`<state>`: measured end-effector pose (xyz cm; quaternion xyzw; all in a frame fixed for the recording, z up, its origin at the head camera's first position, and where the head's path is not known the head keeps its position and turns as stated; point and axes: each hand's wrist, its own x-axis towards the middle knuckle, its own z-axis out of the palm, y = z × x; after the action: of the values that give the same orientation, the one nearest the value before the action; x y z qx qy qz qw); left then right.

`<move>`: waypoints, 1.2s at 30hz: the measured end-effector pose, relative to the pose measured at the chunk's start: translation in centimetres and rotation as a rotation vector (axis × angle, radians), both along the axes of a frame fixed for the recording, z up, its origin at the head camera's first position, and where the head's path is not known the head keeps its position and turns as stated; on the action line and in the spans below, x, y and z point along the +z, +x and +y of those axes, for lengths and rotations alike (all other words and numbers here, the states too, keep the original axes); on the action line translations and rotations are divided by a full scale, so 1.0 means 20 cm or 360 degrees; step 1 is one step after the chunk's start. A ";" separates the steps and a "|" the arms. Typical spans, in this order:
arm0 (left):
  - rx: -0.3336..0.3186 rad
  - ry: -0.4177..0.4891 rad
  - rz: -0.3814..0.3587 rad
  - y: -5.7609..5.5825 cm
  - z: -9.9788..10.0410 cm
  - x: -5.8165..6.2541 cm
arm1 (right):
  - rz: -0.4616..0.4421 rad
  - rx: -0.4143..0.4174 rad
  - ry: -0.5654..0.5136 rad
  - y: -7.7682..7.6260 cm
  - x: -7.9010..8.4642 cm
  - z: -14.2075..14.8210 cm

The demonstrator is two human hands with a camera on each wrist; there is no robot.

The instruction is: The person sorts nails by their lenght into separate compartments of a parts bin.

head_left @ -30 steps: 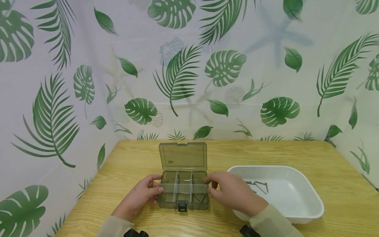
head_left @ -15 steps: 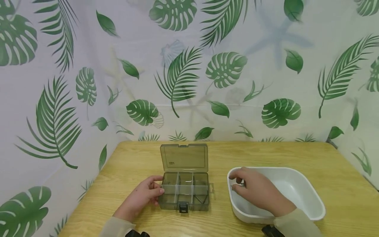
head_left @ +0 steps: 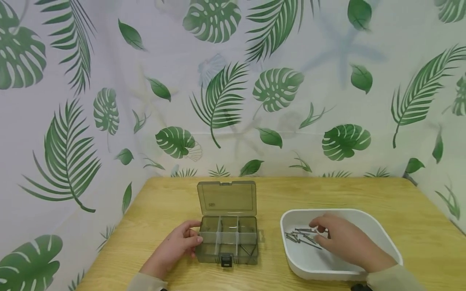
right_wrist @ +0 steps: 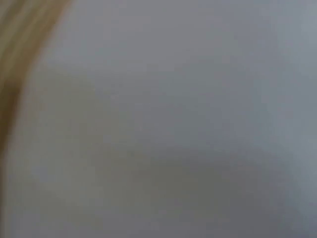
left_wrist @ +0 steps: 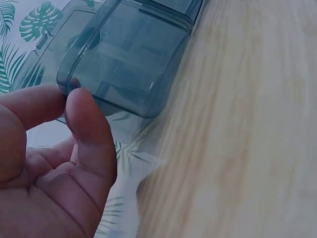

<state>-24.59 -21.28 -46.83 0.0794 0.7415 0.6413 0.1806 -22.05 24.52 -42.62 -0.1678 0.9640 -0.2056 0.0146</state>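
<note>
A smoky see-through compartment box (head_left: 210, 248) stands on the table with its lid (head_left: 227, 198) raised at the back. In its front right compartment lie a few thin nails (head_left: 247, 250). My left hand (head_left: 171, 246) holds the box's left side, thumb and forefinger at the corner, as the left wrist view (left_wrist: 91, 124) also shows. To the right is a white tray (head_left: 386, 238) with several metal nails (head_left: 302, 236) in its left part. Over these nails hovers my right hand (head_left: 346, 242), forefinger and thumb bent and apart. The right wrist view shows only blurred white tray wall.
Both containers stand on a wood-grain table (head_left: 269, 194), with a strip of bare wood between them. A black latch (head_left: 226, 260) hangs at the box's front. Behind the table and along its sides hangs a leaf-patterned cloth (head_left: 233, 101).
My right hand has left the box's right side and moved right, over the white tray, uncovering the nails at its left. My left hand has stayed at the box.
</note>
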 end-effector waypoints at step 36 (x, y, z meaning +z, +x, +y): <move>-0.0001 0.0031 -0.0012 0.01 0.00 -0.01 | -0.0210 -0.0031 0.0222 0.02 -0.12 -0.08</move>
<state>-24.38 -21.25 -46.94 0.0790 0.7345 0.6487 0.1829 -21.66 22.89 -44.95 -0.1432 0.9745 -0.1488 0.0877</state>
